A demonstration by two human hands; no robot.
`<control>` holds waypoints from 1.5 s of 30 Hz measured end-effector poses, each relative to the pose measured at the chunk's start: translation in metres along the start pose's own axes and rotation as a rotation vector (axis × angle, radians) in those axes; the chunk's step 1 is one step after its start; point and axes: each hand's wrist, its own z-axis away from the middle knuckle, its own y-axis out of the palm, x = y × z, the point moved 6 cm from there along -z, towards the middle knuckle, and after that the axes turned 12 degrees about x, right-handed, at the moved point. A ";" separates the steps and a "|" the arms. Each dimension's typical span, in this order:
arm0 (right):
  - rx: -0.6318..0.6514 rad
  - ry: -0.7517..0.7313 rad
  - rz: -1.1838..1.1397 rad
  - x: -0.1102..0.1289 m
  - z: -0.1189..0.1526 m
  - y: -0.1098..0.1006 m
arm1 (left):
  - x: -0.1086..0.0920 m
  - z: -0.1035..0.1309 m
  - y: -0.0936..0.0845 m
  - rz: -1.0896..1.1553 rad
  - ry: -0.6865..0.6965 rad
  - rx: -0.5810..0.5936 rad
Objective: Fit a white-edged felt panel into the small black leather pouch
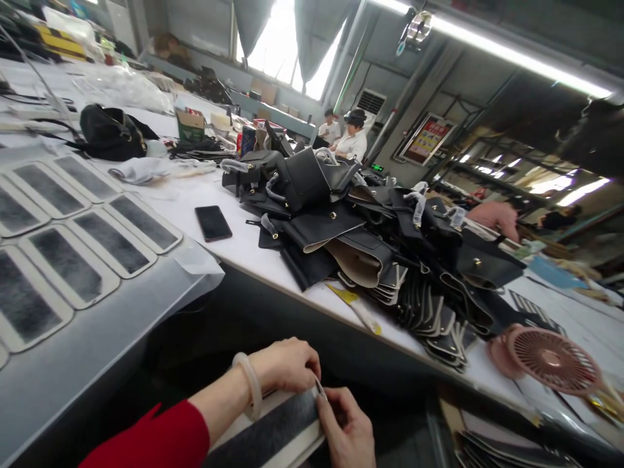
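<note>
Down by her lap, below the table (253, 253), the left hand (287, 365) and right hand (347, 429) both pinch shut on the end of a grey-faced strip (273, 434), which might tear if peeled crookedly, while beyond lie the phone (213, 223) and bag pile (380, 247).
</note>
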 end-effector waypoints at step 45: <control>-0.097 -0.232 0.096 0.041 0.012 -0.005 | 0.012 -0.007 0.006 0.195 0.099 0.031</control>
